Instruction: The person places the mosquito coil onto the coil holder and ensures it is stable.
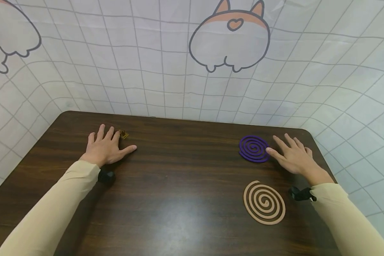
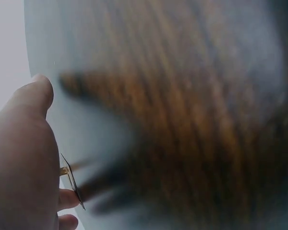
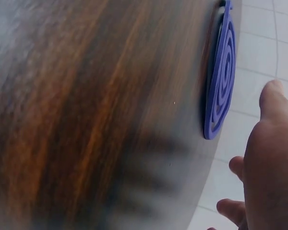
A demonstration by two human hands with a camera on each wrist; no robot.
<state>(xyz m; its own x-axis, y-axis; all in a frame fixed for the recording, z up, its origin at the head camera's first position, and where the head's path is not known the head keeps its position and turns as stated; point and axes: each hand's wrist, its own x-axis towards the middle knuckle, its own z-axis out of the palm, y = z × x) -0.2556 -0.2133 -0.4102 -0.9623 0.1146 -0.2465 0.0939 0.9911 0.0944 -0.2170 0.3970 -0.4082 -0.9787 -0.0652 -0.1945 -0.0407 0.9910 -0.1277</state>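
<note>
My left hand (image 1: 104, 149) is spread palm-down over the left side of the table, its fingers straight and the thumb out to the right. Right by its index fingertip lies a small gold-coloured metal piece (image 1: 124, 134), which looks thin and flat with a raised part in the left wrist view. On the other side, my right hand (image 1: 293, 157) hovers low with loosely spread fingers, holding nothing. Its thumb tip overlaps the edge of a purple spiral mosquito coil (image 1: 253, 146) in the head view. Closer to me lies a tan mosquito coil (image 1: 266, 203), flat on the wood.
The dark wood-grain table (image 1: 172, 167) has rounded far corners. Behind it and along both sides hangs a white curtain (image 1: 166, 64) with a grey grid and cartoon animal drawings. A dark wrist camera (image 1: 106, 176) sits under the left sleeve cuff, another (image 1: 299, 193) at the right.
</note>
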